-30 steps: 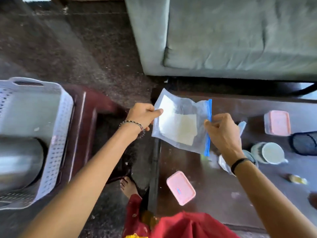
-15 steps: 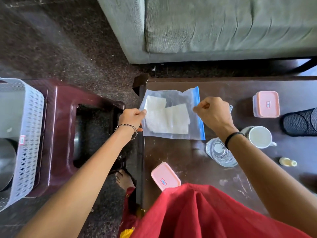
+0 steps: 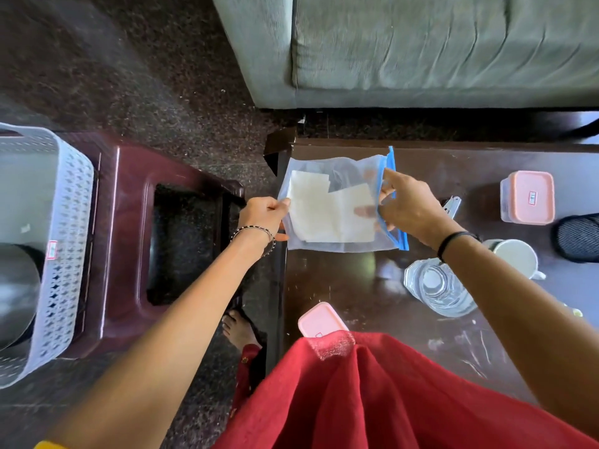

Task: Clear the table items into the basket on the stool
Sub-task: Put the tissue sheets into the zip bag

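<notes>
A clear zip bag point(image 3: 337, 205) with a blue seal strip and white sheets inside hangs over the left end of the dark wooden table point(image 3: 366, 286). My left hand point(image 3: 264, 217) pinches its left edge. My right hand point(image 3: 408, 209) is at the blue seal, fingers spread, with some fingers inside the bag's mouth. The white perforated basket point(image 3: 61, 241) stands on the maroon stool point(image 3: 129, 241) at the far left, with a steel vessel point(image 3: 16, 293) in it.
On the table lie a pink-lidded box point(image 3: 321, 320) near me, another pink-lidded box point(image 3: 528, 197) at the right, a clear glass jar point(image 3: 437, 286), a white mug point(image 3: 515, 259), a black mesh holder point(image 3: 580, 236) and a small clip point(image 3: 452, 204). A grey-green sofa point(image 3: 421, 50) stands behind.
The bag has come down closer to the table and turned flatter. My right hand has gone from a closed pinch on the seal to spread fingers in the bag's mouth.
</notes>
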